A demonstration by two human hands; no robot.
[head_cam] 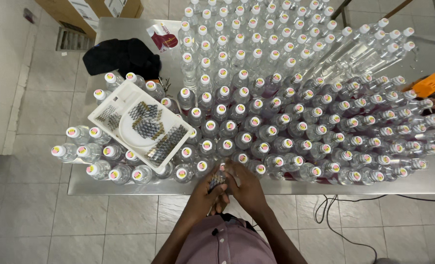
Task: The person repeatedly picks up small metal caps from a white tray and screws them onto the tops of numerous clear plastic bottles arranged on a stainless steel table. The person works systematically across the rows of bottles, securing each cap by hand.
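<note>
We see the left hand [208, 189] curled around a small stack of labels [217, 181] at the table's [129, 29] near edge. The right hand [245, 187] rests against it, fingers bent over a bottle [222, 168] there.

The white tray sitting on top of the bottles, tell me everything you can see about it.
The white tray looks like thin moulded plastic, rectangular with divided compartments, one of them curved. It rests tilted on the caps of clear bottles at the left of the metal table. Several compartments hold bundles of small dark sleeves. Neither hand touches it; both work at the table's near edge.
</note>
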